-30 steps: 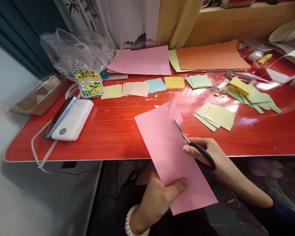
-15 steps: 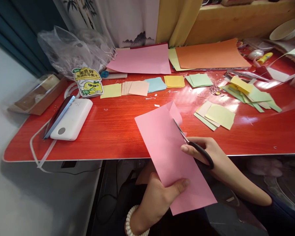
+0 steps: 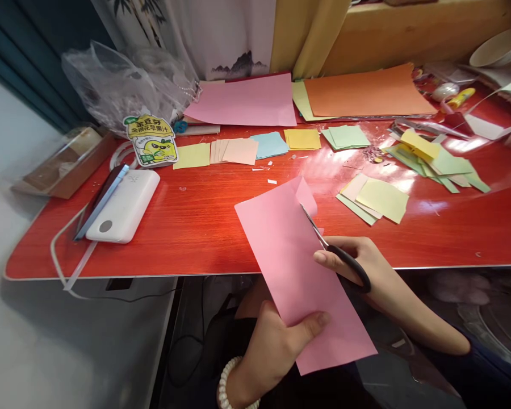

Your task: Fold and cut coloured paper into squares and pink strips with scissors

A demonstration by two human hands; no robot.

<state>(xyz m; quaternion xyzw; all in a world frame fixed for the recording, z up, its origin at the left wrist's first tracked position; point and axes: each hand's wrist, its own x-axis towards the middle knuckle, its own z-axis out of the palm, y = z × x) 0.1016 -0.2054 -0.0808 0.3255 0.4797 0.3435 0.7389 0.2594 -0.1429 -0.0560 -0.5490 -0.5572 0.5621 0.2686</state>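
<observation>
A sheet of pink paper (image 3: 281,244) slants across the front edge of the red table. My left hand (image 3: 281,341) grips its lower part, thumb on top and the other fingers hidden underneath. In my right hand (image 3: 361,264) is a pair of scissors (image 3: 349,266) with black handles. The blades lie along the paper's right side, part-way through it, and a cut strip curls up beside their tips. Right of the paper, small yellow, pink and green paper pieces (image 3: 381,199) lie in a loose pile.
Along the back stand a pink sheet (image 3: 247,102) and an orange sheet (image 3: 366,94). Small coloured paper stacks (image 3: 268,146) form a row before them. A white power bank (image 3: 123,207) with a cable is at left; paper scraps (image 3: 443,162) lie at right.
Both hands, the pink paper and the scissors stay almost where they were. The camera view has shifted slightly; the scissor blades show no clear movement.
</observation>
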